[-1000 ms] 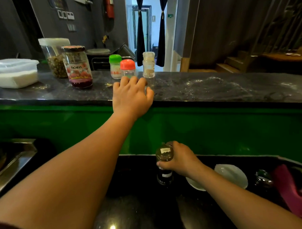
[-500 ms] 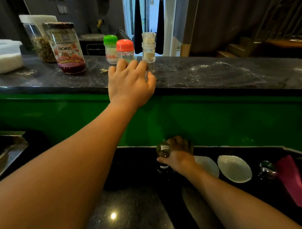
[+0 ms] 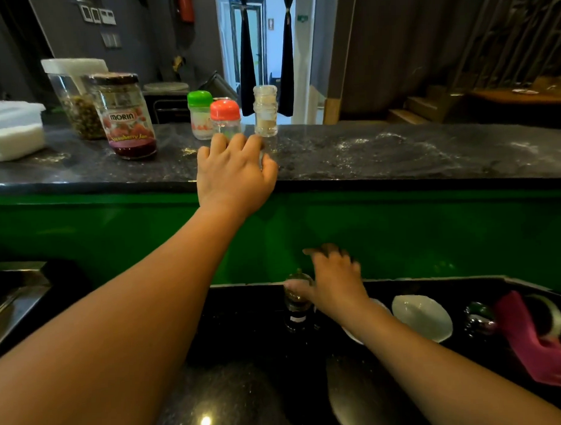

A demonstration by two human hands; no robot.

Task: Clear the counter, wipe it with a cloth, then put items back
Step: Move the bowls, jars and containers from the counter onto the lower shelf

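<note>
1. Containers for clearing stand in a cluster on the raised dark stone counter (image 3: 398,151): a clear glass spice grinder with pale contents (image 3: 265,111), a red-capped small clear jar (image 3: 225,117), a green-capped small jar (image 3: 200,115) and a tall strawberry jam jar (image 3: 123,116).
2. Left hand (image 3: 235,175): fingers straight and spread, holding nothing, with the fingertips just in front of the red-capped jar and the clear grinder. Contact cannot be confirmed.
3. Right hand (image 3: 335,280): motion-blurred, with the thumb against the top of a dark glass pepper grinder (image 3: 297,307) standing on the lower black granite worktop (image 3: 241,388). Whether it grips cannot be told.
4. Handling: the clear grinder is probably light, rigid, smooth and breakable. It is narrow and tall, so it tips easily. Take hold around the mid-body, not the cap.
5. Surface: the raised counter shows pale powdery smears. A glossy green panel (image 3: 400,227) drops to the lower worktop, where a white bowl (image 3: 421,317) lies.
6. Room: dim, with a bright doorway beyond the counter.
</note>
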